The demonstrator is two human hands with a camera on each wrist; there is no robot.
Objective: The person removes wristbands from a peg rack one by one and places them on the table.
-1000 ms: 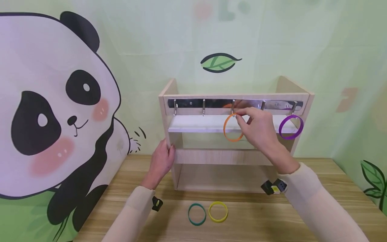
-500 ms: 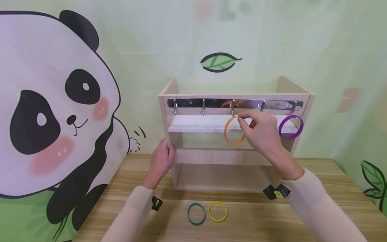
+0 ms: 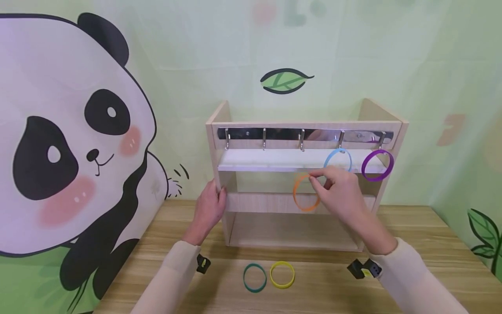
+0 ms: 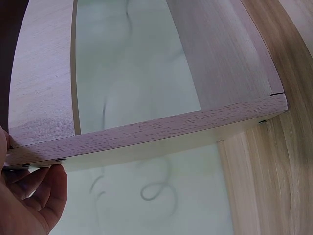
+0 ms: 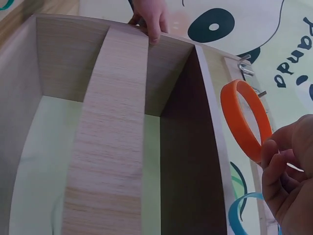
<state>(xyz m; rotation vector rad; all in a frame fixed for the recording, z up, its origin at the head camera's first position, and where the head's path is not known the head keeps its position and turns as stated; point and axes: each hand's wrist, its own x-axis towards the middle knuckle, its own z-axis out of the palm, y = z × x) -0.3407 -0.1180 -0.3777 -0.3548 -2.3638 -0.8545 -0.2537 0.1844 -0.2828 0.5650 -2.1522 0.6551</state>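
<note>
Orange ring, a thin smooth band seen nearly face-on, pinched at its upper right rim by the right hand and held in open air in front of the wooden rack, below the white shelf and clear of the middle hook. The left hand grips the rack's left front edge. A blue ring and purple ring hang from the two right hooks; green ring and yellow ring lie side by side on the counter.
</note>
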